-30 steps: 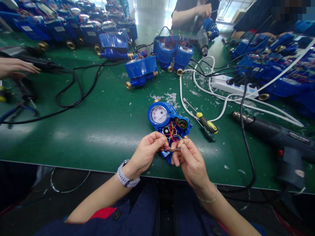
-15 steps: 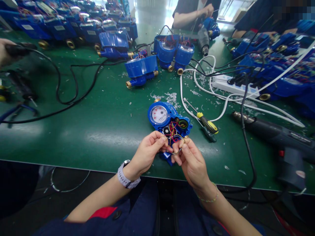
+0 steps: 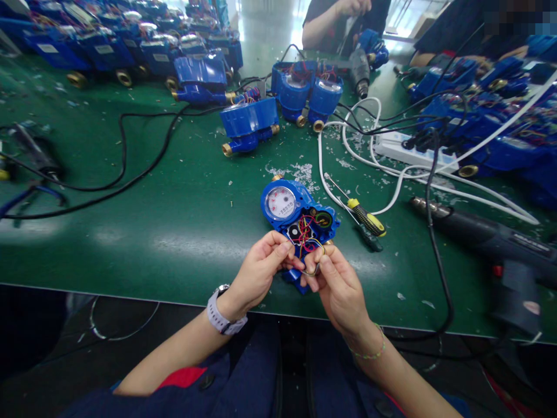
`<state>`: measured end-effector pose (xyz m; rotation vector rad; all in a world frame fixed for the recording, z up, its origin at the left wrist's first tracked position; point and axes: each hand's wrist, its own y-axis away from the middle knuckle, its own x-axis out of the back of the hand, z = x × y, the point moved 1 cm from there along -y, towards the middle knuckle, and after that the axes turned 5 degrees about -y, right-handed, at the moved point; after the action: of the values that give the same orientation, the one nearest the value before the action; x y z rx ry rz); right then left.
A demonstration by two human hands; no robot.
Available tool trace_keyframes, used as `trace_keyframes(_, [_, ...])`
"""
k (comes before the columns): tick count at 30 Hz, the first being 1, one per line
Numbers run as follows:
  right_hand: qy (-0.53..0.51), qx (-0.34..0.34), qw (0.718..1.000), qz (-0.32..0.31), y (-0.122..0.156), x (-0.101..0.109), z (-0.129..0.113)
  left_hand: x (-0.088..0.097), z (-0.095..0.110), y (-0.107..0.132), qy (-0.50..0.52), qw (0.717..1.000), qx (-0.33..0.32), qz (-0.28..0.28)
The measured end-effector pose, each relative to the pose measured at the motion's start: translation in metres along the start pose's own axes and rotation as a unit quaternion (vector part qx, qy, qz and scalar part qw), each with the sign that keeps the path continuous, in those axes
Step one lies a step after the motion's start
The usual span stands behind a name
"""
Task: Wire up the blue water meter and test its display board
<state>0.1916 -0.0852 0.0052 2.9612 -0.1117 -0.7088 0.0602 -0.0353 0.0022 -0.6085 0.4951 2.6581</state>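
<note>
While the left hand [image 3: 261,264] and right hand [image 3: 343,284] pinch thin wires [image 3: 321,247] between thumbs and fingertips, the opened blue water meter [image 3: 301,196] they lead from lies on the green tabletop [image 3: 174,249] just beyond the fingers, its round dial [image 3: 281,203] facing up. Beside it, to the right, rests a yellow-and-black screwdriver [image 3: 369,219]; farther right lies a black heat gun [image 3: 487,232]. Which strand each hand grips cannot be told.
</note>
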Motion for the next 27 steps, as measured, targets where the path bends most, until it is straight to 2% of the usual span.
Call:
trace_keyframes(3, [-0.001,-0.001,1.000,-0.001,0.003,0.002,0.001,0.005,0.001,0.002,-0.025,0.999,-0.023,-0.006])
trace_keyframes(6, [0.015,0.001,1.000,-0.009,0.004,0.004,0.002,0.007,0.004,0.006,-0.078,0.993,-0.068,-0.048])
trace_keyframes(9, [0.026,0.000,1.000,-0.006,0.004,0.004,0.002,0.006,0.010,0.012,-0.171,0.975,-0.110,-0.086])
trace_keyframes(13, [0.031,0.000,0.999,0.018,0.001,0.003,0.001,0.003,0.019,0.015,-0.277,0.949,-0.131,-0.077])
trace_keyframes(22, [0.130,0.023,0.990,0.040,0.003,0.001,-0.008,-0.002,0.023,0.015,-0.326,0.930,-0.151,-0.073])
trace_keyframes(27, [0.170,0.036,0.984,0.029,0.001,-0.004,-0.015,-0.002,0.021,0.015,-0.286,0.947,-0.130,-0.070])
